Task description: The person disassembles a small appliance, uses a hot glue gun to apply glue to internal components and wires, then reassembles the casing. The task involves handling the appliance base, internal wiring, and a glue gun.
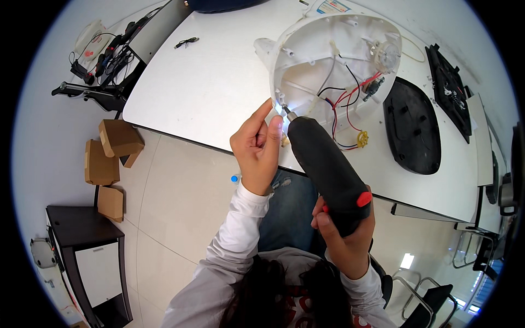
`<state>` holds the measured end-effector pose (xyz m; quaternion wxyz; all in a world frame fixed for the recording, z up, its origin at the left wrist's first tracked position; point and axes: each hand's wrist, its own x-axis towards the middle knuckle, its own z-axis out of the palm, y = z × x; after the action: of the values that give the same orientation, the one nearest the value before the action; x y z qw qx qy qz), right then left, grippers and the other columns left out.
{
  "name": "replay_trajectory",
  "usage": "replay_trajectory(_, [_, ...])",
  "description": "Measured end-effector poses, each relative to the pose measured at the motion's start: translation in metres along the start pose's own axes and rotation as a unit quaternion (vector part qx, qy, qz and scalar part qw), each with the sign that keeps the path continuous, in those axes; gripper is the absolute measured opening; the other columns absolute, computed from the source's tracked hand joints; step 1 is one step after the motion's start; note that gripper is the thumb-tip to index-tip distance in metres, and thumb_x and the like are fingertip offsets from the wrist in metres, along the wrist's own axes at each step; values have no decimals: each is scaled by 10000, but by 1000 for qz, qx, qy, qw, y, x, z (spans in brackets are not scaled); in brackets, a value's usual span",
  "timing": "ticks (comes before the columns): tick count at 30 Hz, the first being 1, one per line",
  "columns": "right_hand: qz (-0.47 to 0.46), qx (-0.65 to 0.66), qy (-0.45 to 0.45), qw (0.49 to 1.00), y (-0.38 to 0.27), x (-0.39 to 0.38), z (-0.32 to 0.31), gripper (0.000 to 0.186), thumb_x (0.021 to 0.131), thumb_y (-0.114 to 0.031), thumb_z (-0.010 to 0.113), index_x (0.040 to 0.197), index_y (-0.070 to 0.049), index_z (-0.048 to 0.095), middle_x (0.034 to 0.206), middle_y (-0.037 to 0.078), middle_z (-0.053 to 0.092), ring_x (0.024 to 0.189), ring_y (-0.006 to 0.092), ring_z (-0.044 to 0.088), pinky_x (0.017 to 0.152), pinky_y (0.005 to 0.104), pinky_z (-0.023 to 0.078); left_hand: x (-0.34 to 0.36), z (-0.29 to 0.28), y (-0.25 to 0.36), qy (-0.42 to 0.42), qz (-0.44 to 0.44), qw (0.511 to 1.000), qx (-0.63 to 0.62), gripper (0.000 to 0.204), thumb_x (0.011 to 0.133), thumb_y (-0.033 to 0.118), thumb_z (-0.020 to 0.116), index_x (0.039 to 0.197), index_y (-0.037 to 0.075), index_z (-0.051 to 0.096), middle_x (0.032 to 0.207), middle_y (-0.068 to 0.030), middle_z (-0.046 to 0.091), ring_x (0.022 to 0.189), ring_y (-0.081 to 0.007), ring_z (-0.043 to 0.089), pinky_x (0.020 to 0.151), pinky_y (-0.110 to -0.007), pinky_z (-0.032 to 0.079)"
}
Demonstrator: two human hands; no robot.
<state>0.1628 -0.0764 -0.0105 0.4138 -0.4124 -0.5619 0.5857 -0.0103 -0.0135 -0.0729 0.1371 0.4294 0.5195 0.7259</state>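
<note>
My right hand point(347, 240) grips a black electric screwdriver point(322, 158) with red buttons, its lit bit point(287, 110) at the lower left rim of a white plastic housing point(301, 54). My left hand point(257, 145) holds that rim, index finger and thumb beside the bit, other fingers curled. Inside the housing are red, black and blue wires, a clear round part point(385, 56) and a small dark component point(373, 87). A yellow wheel-shaped part point(362, 139) hangs on wires at the lower right. A black oval panel point(410, 126) lies to the right.
The white table point(180, 98) carries a short black cable point(186, 42) and a dark tray with small parts point(448, 87). Cardboard boxes point(101, 164) and a dark cabinet point(98, 262) stand on the floor at left, below electronics point(104, 65). Chairs point(432, 306) stand at lower right.
</note>
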Motion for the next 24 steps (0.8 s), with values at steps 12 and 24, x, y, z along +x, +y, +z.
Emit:
replay_trajectory(12, [-35,-64,-9,997,-2,3,-6,462,782,-92,730,1106,15,418,789,95,637,702,147,626,669,267,489,1,-1,2,-9,3,1000,9,322,862,86,633,1166,-19,617,596,54,284,548,-46,269,501,-210,237])
replay_trajectory(24, [-37,-69,-12,997,-1,5,-8,458,786,-104,730,1107,12,425,794,98,643,715,157,636,678,269,491,0,5,9,10,-14,999,38,317,855,78,626,1157,-20,612,583,54,280,536,-41,284,505,-194,263])
